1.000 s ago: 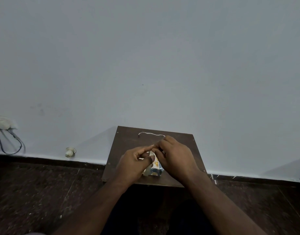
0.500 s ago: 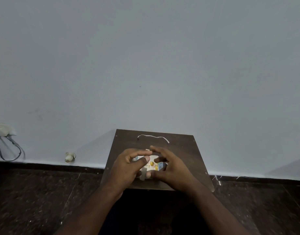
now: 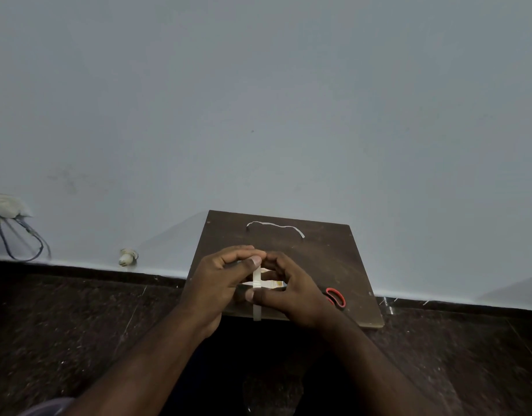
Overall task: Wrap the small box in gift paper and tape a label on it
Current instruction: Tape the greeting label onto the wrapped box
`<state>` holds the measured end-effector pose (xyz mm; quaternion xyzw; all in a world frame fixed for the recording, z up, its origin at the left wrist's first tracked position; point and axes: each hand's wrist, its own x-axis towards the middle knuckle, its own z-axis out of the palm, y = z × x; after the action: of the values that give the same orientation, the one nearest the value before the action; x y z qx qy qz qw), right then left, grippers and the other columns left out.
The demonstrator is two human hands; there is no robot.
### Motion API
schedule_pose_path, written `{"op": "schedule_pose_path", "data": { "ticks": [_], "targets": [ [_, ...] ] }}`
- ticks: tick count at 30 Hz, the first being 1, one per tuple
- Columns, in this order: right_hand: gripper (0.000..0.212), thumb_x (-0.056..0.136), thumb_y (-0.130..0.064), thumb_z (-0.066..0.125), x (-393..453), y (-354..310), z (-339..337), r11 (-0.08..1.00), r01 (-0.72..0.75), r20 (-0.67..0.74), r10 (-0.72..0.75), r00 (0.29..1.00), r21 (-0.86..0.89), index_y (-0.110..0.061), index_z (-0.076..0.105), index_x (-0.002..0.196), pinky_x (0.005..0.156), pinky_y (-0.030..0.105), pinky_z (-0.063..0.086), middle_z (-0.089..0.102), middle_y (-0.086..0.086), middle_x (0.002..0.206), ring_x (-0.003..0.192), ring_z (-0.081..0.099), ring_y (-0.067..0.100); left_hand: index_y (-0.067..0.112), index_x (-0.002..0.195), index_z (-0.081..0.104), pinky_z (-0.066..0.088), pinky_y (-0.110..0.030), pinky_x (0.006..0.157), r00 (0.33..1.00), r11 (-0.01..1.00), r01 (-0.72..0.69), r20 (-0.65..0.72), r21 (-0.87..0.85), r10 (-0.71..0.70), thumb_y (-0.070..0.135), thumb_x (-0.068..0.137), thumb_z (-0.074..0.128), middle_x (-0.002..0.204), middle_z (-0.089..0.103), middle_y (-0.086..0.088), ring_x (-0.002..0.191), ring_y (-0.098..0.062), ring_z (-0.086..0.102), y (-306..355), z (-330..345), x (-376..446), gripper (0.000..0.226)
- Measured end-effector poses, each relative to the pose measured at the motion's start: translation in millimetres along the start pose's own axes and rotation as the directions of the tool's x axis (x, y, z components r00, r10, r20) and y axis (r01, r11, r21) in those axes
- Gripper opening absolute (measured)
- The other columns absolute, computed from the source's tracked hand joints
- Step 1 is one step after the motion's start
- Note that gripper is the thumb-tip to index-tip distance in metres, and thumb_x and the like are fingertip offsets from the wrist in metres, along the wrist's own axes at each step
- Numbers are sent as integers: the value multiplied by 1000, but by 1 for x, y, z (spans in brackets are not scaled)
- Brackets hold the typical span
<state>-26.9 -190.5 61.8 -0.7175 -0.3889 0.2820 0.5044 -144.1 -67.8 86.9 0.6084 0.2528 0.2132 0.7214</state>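
Presently, item one: the small box point(image 3: 273, 284), mostly hidden between my two hands, only a pale top face with a bit of yellow print showing. It sits low over the near half of the brown board point(image 3: 334, 253); I cannot tell whether it rests on the board or is lifted off it.

Item two: a strip of tape point(image 3: 256, 291), pale and narrow, running upright across the box and hanging down past the board's near edge.

Item three: my left hand point(image 3: 219, 283), fingers curled, thumb tip pressed on the strip's upper end against the box.

Item four: my right hand point(image 3: 291, 291), fingers curled over the box from the right side, thumb pinning the strip lower down at the box's near side. Both hands are close together, fingertips nearly meeting above the box, each clamped on box and tape.

Item five: red-handled scissors point(image 3: 335, 297), lying on the board just right of my right hand, partly covered by the wrist.

Item six: a thin white paper sliver point(image 3: 275, 226), curved, lying near the board's far edge, well apart from the hands.

Item seven: the board itself, set on a dark speckled floor point(image 3: 78, 325) against a pale wall point(image 3: 258, 100).

Item eight: a small white fitting point(image 3: 127, 257) at the wall's foot, left of the board; farther left, a socket with looped wires point(image 3: 18, 232).
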Motion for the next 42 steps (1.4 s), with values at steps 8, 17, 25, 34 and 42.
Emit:
{"op": "schedule_pose_path", "data": {
  "ticks": [8, 17, 25, 34, 42],
  "targets": [
    [55, 70, -46, 83, 7, 5, 5, 997, -78, 40, 77, 996, 17, -37, 61, 119, 96, 48, 55, 72, -7, 115, 108, 68, 13, 23, 98, 80, 60, -40, 75, 997, 996, 75, 12, -56, -75, 19, 91, 69, 102, 77, -5, 97, -25, 74, 5, -1, -1, 14],
    [54, 70, -51, 79, 9, 2, 1, 992, -117, 82, 113, 990, 41, -36, 61, 119, 95, 50, 55, 71, -9, 114, 103, 70, 15, 24, 100, 79, 60, -44, 80, 997, 992, 75, 18, -100, -73, 21, 90, 69, 105, 76, -6, 97, -27, 75, 8, 0, -3, 14],
    [60, 76, -62, 76, 13, 7, 2, 988, -127, 128, 115, 985, 89, -38, 60, 130, 102, 48, 51, 69, -7, 123, 110, 69, 16, 27, 110, 77, 61, -43, 84, 998, 988, 51, 35, -145, -47, 14, 90, 69, 108, 71, -14, 98, -30, 73, 6, -2, 0, 24],
    [18, 89, -35, 71, 9, 40, -65, 925, -261, -344, 159, 925, -276, -36, 72, 107, 76, 29, 55, 73, -10, 88, 83, 71, 8, 24, 117, 73, 62, -40, 77, 1000, 994, -21, 5, -109, 22, -5, 91, 65, 83, 68, -4, 82, -33, 74, 0, -3, 6, 40],
    [16, 87, -29, 67, -2, 99, -96, 542, -465, -342, 317, 884, -700, -22, 56, 78, 66, 30, 42, 67, 3, 85, 91, 65, 28, 24, 119, 72, 63, -40, 78, 1000, 995, -31, -8, -98, 31, -5, 92, 64, 83, 70, -2, 83, -34, 75, -8, -3, 8, 40]
  ]
}}
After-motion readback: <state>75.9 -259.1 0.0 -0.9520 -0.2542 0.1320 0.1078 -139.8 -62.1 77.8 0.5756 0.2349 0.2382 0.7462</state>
